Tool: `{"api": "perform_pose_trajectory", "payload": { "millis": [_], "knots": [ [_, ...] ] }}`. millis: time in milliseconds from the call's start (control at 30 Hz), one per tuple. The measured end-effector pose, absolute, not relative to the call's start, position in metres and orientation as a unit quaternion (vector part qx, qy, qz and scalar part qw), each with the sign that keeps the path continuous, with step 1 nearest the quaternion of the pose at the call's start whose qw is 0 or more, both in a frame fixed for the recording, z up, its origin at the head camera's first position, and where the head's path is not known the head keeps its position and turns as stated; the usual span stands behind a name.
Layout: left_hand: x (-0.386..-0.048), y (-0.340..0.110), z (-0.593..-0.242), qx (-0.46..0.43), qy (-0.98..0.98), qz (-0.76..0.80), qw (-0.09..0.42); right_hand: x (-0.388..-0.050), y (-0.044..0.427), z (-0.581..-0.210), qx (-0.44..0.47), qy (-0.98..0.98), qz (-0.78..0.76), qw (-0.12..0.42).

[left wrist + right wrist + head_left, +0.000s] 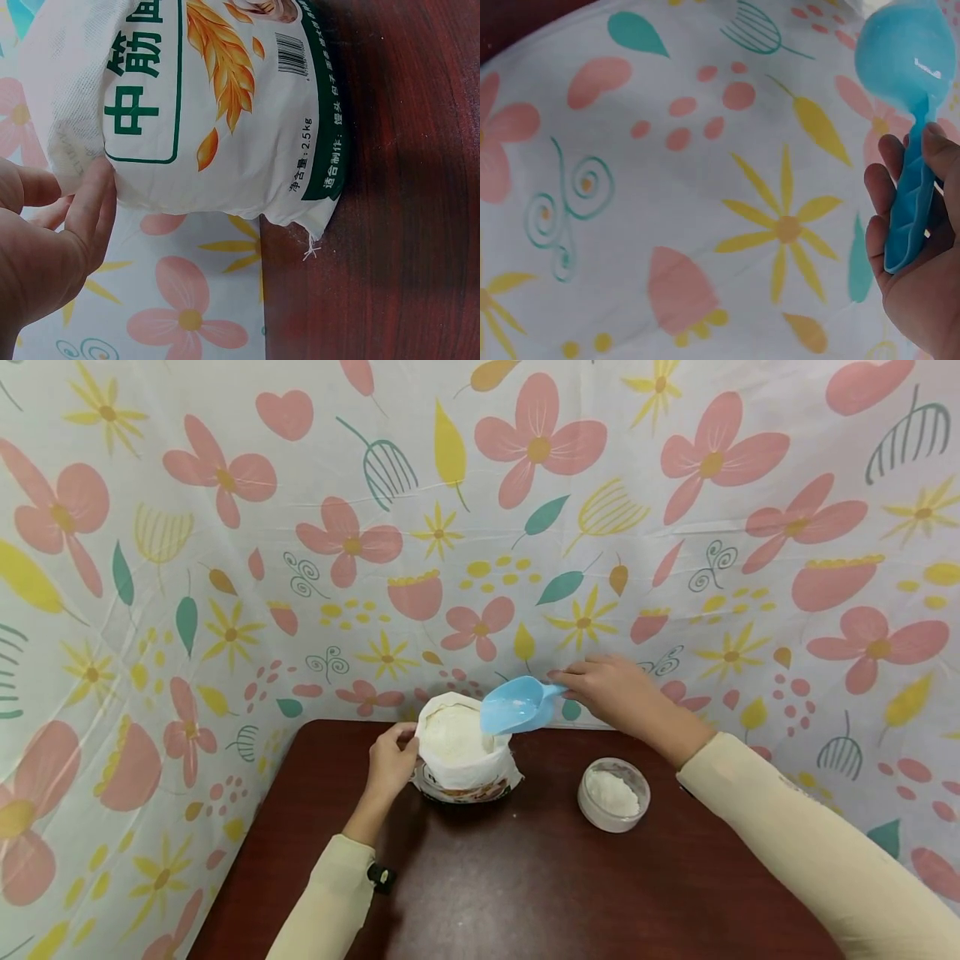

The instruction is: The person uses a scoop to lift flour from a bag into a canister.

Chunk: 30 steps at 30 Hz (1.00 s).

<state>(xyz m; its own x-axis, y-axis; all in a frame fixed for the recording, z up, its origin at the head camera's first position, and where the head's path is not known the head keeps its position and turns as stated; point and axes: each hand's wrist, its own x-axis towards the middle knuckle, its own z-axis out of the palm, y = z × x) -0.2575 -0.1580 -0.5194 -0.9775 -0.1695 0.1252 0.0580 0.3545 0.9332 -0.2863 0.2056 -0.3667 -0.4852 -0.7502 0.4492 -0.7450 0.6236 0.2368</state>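
An open flour bag (461, 774) stands near the table's back edge, its white rim folded outward and pale flour (452, 732) inside. At the bag's left side, my left hand (392, 764) pinches the folded rim; the left wrist view shows thumb and fingers on the cloth of the printed bag (247, 165). My right hand (613, 695) grips the handle of a light blue scoop (516, 708). The scoop is tilted over the right part of the bag's mouth, with a little white residue in its bowl. In the right wrist view, fingers wrap the ridged scoop handle (910, 214).
A clear round bowl (611, 823) holding white powder sits on the dark red-brown table (480, 893), right of the bag. Behind and to the left hangs a floral-patterned cloth (465, 560). A few white specks dot the table.
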Motion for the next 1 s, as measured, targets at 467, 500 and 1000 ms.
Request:
{"api": "perform_pose_trajectory", "payload": {
  "millis": [467, 500, 1000],
  "knots": [
    [-0.258, -0.157, -0.519, 0.034, -0.810, -0.577, 0.098, -0.294, 0.158, -0.336, 0.463, -0.847, -0.160, 0.208],
    [-0.258, -0.158, -0.520, 0.033, -0.811, -0.576, 0.099, -0.293, 0.154, -0.334, 0.463, -0.844, -0.170, 0.209],
    [-0.255, -0.157, -0.519, 0.028, -0.808, -0.580, 0.098, -0.287, 0.118, -0.328, 0.435, -0.837, -0.261, 0.205]
  ]
}}
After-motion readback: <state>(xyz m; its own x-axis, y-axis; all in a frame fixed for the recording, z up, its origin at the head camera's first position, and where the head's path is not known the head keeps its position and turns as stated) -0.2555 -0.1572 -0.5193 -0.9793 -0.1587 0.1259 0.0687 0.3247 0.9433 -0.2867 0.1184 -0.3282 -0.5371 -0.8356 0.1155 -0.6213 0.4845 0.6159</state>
